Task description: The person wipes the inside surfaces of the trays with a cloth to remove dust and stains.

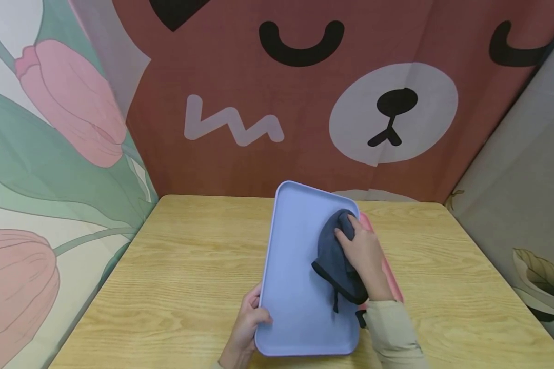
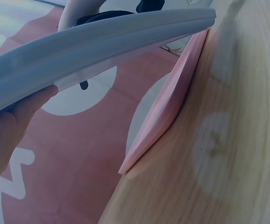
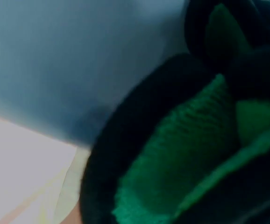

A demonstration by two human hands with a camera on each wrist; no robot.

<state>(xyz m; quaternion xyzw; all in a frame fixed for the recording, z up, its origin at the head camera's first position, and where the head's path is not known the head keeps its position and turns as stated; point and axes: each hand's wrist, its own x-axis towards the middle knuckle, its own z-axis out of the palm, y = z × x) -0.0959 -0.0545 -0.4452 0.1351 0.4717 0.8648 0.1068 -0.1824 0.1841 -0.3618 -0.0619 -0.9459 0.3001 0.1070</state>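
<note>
Fingers (image 1: 343, 237) of your right hand (image 1: 363, 251) are clamped on the cloth hat (image 1: 333, 256), pinching it up near its top, thumb on the near side! And over on your other side, your left hand (image 1: 248, 320) has the blue tray (image 1: 292, 266) by its long left rim, thumb lying over the edge onto the inner face, a finger pressed underneath (the left wrist view catches that one nicely).

So here's where the hat is: right in front of the tray's inner face, over the right half, its mouth turned down toward you. Dark blue-grey cloth, black trim round the edge, and a short cord (image 1: 335, 301) dangling from that trim. Your right wrist view looks straight into it, and there's a fuzzy green lining (image 3: 181, 154) in there. Whether the cloth rests on the tray or hangs just off it, you can't tell from here.

Now the tray itself: it's above the tabletop (image 1: 189, 271), with its long sides running away from you. Behind and partly below it comes a pink tray (image 1: 391, 277), mostly covered in the head view (only a strip shows past the right rim), resting on the tabletop. A gap opens between the two trays over most of the left wrist view.

At your right wrist, a pale sleeve (image 1: 394, 328); beyond the tabletop, a brown curtain (image 1: 231, 169) with a cartoon face.
</note>
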